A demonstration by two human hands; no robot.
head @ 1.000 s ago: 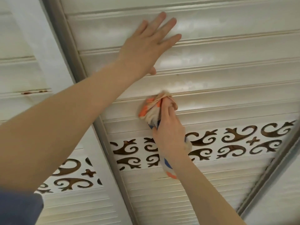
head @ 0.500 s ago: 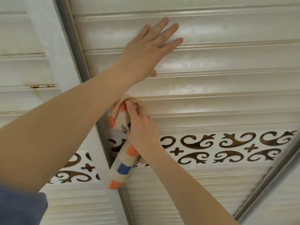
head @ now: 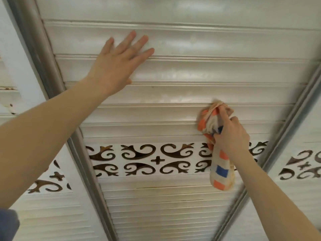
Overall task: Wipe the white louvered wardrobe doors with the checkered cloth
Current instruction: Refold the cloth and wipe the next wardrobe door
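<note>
Cloth point(head: 208, 121) in grip of right hand point(head: 231, 138) near frame edge point(head: 283, 134); left hand point(head: 118, 65) flat, straight-fingered, on slats point(head: 191, 72).

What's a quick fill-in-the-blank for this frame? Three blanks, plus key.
The cloth is gripped by the ____ hand.
The left hand rests on the door and holds ____.
The cloth's squares are orange and ____.
Missing: right; nothing; blue.

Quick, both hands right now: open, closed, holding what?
Left hand: open, flat on the white louvered wardrobe door.
Right hand: grips the orange-and-blue checkered cloth.
</note>
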